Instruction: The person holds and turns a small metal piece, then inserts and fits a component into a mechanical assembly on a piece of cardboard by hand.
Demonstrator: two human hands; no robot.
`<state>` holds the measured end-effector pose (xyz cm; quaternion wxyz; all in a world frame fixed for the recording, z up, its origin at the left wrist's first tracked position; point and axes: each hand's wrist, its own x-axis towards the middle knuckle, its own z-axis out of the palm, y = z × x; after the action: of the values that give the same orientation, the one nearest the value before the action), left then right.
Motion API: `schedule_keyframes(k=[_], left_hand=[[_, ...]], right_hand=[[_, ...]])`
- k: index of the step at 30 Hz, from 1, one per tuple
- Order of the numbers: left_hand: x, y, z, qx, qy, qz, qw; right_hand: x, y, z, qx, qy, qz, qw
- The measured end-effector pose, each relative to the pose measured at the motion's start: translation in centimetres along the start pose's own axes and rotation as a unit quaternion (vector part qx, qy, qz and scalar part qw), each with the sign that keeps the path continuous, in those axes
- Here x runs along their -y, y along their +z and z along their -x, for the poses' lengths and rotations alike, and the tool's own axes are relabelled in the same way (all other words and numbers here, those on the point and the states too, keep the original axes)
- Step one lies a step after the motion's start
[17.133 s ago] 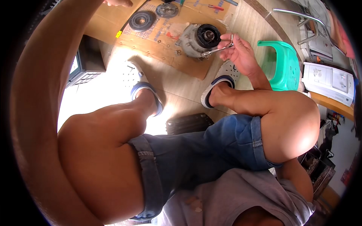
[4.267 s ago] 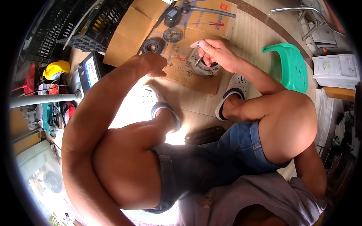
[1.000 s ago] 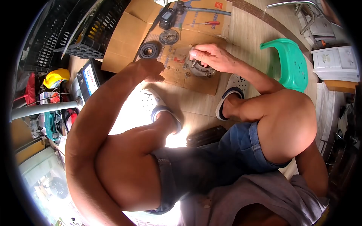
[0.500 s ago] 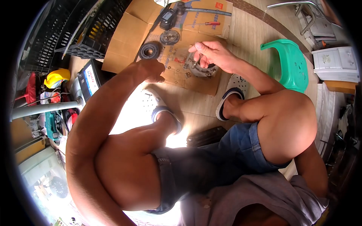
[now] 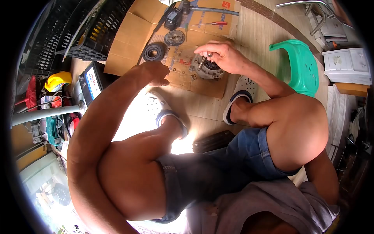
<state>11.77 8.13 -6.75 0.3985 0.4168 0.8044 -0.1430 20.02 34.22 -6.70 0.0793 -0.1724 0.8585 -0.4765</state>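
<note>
My right hand is closed on a small shiny metal piece, pinched at the fingers with the index finger stretched out. Just below it a round metal machine part with a dark centre lies on the cardboard. My left hand hovers by the cardboard's near edge with its fingers curled; whatever it may hold is hidden. Beyond it rest a black ring-shaped part and a grey disc. Several small bits of hardware are scattered between the hands.
At the far side of the cardboard lie a hammer, a red-handled screwdriver and a black device with a display. A green plastic stool stands right. Black crates and a battery stand left.
My right hand has turned over slightly and its index finger now points left, exposing more of the metal piece and the machine part. My left hand has barely moved.
</note>
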Motion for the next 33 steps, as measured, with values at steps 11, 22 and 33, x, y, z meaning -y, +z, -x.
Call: schedule_keyframes(k=[11,22,33], left_hand=[[0.1,0.3,-0.4,0.003,-0.011,0.004,1.0],[-0.2,0.0,0.4,-0.011,-0.011,0.02,1.0],[-0.7,-0.8,1.1,-0.009,-0.01,0.022,1.0]], right_hand=[[-1.7,-0.2,-1.2,-0.159,0.018,0.084,0.983],[-1.8,0.0,-2.5,-0.158,0.07,0.157,0.973],[-3.0,-0.5,-3.5,-0.198,0.031,0.188,0.962]])
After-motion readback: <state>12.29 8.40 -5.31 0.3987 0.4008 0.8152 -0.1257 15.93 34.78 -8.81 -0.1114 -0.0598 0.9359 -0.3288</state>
